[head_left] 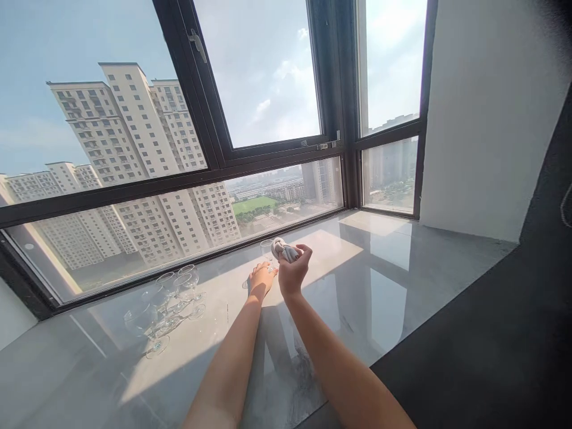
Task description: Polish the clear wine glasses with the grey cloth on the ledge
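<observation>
A clear wine glass (pixel 267 248) stands on the glossy grey window sill (pixel 379 268), close to the pane. My left hand (pixel 261 279) is closed low around it, near its stem. My right hand (pixel 292 267) is closed on a bunched white cloth (pixel 283 250) that pokes out above the fingers and touches the glass's bowl. Both forearms reach forward from the bottom of the view.
Several more clear wine glasses (pixel 172 304) stand grouped on the sill to the left. A large black-framed window (pixel 223 161) runs along the far side, with tall apartment blocks outside. A white wall (pixel 482 119) closes the right end. A dark surface (pixel 491 357) lies at the lower right.
</observation>
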Demonstrator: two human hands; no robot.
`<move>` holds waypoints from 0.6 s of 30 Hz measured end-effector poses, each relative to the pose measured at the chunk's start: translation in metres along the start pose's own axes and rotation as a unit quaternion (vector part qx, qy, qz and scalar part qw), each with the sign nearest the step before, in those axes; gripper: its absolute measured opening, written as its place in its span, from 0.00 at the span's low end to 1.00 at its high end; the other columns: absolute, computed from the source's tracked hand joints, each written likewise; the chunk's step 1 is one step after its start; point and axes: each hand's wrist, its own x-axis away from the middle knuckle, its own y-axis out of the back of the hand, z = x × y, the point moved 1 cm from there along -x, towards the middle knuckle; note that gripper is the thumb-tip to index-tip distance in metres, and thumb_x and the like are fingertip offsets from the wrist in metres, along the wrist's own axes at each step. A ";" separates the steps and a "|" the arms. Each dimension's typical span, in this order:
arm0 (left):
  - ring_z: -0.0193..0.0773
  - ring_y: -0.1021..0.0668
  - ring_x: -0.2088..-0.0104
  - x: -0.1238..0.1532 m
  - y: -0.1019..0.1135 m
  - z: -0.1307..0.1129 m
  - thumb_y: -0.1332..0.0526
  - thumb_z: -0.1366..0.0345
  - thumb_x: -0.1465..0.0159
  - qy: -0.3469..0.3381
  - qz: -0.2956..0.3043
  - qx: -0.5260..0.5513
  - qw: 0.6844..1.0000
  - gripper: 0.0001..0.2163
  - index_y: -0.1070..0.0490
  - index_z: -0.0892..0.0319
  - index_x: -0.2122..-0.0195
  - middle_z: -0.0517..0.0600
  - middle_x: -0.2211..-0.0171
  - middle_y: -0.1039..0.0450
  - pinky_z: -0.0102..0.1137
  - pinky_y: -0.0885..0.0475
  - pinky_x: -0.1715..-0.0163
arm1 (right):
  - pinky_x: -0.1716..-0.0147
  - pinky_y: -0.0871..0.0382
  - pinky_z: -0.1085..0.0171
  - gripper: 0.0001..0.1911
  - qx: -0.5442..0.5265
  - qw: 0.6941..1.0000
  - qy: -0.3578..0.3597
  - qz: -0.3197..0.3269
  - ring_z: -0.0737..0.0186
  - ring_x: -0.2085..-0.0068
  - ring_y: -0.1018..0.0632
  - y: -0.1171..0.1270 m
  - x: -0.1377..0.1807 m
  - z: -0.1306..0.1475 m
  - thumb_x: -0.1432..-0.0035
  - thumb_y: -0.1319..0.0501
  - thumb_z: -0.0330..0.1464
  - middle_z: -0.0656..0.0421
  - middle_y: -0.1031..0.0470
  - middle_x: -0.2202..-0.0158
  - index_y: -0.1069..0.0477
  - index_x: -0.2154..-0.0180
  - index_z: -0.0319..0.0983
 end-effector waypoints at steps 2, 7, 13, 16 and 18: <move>0.52 0.30 0.44 0.009 0.003 -0.001 0.39 0.64 0.40 -0.014 -0.020 -0.006 1.000 0.11 0.29 0.57 0.56 0.60 0.47 0.29 0.42 0.41 0.44 | 0.55 0.32 0.60 0.24 0.041 0.998 -0.009 0.036 0.57 0.55 0.24 0.000 0.005 0.002 0.45 0.42 0.33 0.54 0.28 0.53 0.49 0.49 0.46; 0.46 0.27 0.54 0.070 0.033 0.006 0.49 0.65 0.34 -0.131 -0.139 -0.016 0.981 0.09 0.30 0.56 0.59 0.55 0.59 0.27 0.37 0.35 0.51 | 0.60 0.35 0.62 0.24 0.086 0.994 0.031 0.062 0.56 0.60 0.24 -0.001 0.017 0.000 0.49 0.42 0.30 0.58 0.27 0.57 0.46 0.51 0.47; 0.47 0.30 0.52 0.145 0.127 0.043 0.48 0.67 0.36 -0.147 -0.324 -0.118 0.927 0.07 0.35 0.56 0.57 0.55 0.58 0.33 0.42 0.37 0.47 | 0.67 0.40 0.63 0.26 0.128 0.961 0.037 0.240 0.59 0.69 0.27 -0.013 0.032 -0.025 0.57 0.39 0.28 0.62 0.27 0.66 0.40 0.54 0.47; 0.54 0.36 0.45 0.165 0.174 0.075 0.43 0.67 0.43 -0.113 -0.474 -0.153 0.860 0.16 0.40 0.58 0.52 0.59 0.52 0.38 0.50 0.42 0.43 | 0.70 0.42 0.64 0.30 0.141 0.930 0.015 0.339 0.60 0.73 0.29 -0.017 0.042 -0.038 0.63 0.39 0.23 0.63 0.28 0.70 0.37 0.55 0.46; 0.57 0.38 0.44 0.171 0.196 0.098 0.41 0.67 0.47 -0.076 -0.532 -0.145 0.831 0.22 0.42 0.60 0.50 0.62 0.50 0.41 0.53 0.43 0.44 | 0.71 0.43 0.64 0.31 0.154 0.907 0.022 0.392 0.60 0.73 0.30 -0.016 0.048 -0.045 0.65 0.41 0.21 0.63 0.29 0.72 0.36 0.55 0.46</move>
